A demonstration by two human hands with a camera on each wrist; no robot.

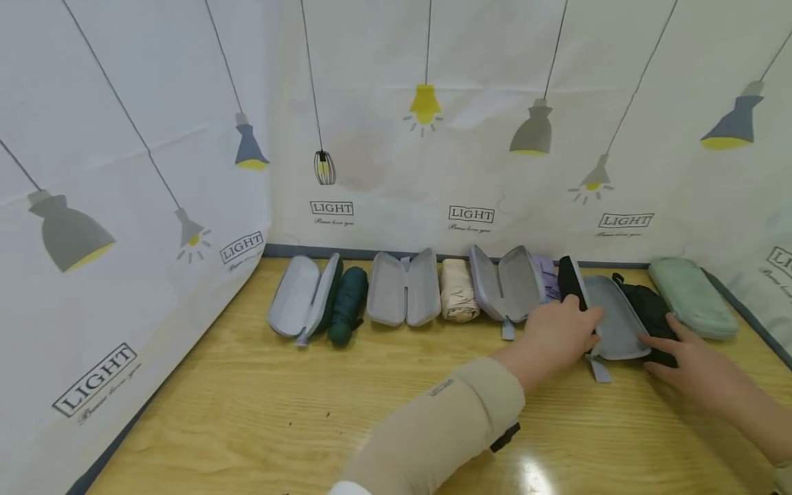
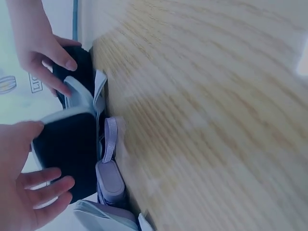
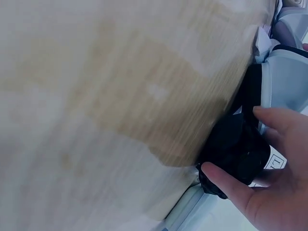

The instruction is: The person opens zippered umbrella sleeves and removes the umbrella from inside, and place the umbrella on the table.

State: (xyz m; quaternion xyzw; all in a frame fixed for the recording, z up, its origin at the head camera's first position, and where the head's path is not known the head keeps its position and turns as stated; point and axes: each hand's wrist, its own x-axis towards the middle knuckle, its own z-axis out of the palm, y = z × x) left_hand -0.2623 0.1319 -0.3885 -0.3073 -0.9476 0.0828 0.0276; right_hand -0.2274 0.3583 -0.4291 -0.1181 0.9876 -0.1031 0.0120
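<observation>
At the right of the row stands a black case (image 2: pixel 65 154) with its grey inside (image 1: pixel 612 320) facing up and a grey tab at its near edge. My left hand (image 1: pixel 557 337) holds its raised black lid, thumb at the rim and fingers on the outer face. Against the case's right side lies a black folded umbrella (image 3: pixel 236 149). My right hand (image 1: pixel 699 357) grips this umbrella near its front end, while one finger touches the case's rim. Left of the black case are a purple folded umbrella (image 1: pixel 547 278) and an open lavender case (image 1: pixel 520 289).
Further left stand a beige folded umbrella (image 1: pixel 459 292), an open grey-lined case (image 1: pixel 405 289), a dark green folded umbrella (image 1: pixel 349 306) and another open case (image 1: pixel 300 295). A pale green case (image 1: pixel 693 295) lies at the far right. Lamp-printed sheets (image 1: pixel 383 124) border the wooden table (image 1: pixel 260 412).
</observation>
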